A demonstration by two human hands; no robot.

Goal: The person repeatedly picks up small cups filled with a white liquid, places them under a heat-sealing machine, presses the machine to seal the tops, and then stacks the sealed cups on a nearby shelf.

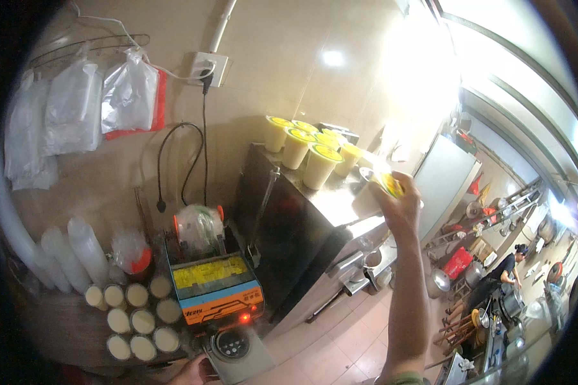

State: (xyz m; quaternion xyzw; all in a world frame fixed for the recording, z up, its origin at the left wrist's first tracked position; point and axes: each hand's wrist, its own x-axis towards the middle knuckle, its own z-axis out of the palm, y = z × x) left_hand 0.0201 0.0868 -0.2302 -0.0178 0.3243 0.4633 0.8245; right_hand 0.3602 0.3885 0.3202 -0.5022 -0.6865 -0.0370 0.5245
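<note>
My right hand (402,204) grips a filled plastic cup (364,199) with a yellow printed film lid. The cup is tilted at the front edge of a dark cabinet (289,211); glare hides whether it touches the top. Several similar sealed cups (320,168) stand on that cabinet. Low in the view, my left hand (196,371) is at the edge of the metal slide tray (257,358) of an orange and blue cup sealing machine (224,301). Its fingers are mostly hidden. The tray's round cup holder (231,344) sticks out of the machine, with no cup in it.
Several unlidded cups of pale liquid (137,320) stand on a dark table (62,317), before stacks of empty cups (84,250). Plastic bags (130,94) hang on the wall beside a plugged-in cord (204,110). Far right, a person (503,272) stands near pots (513,301).
</note>
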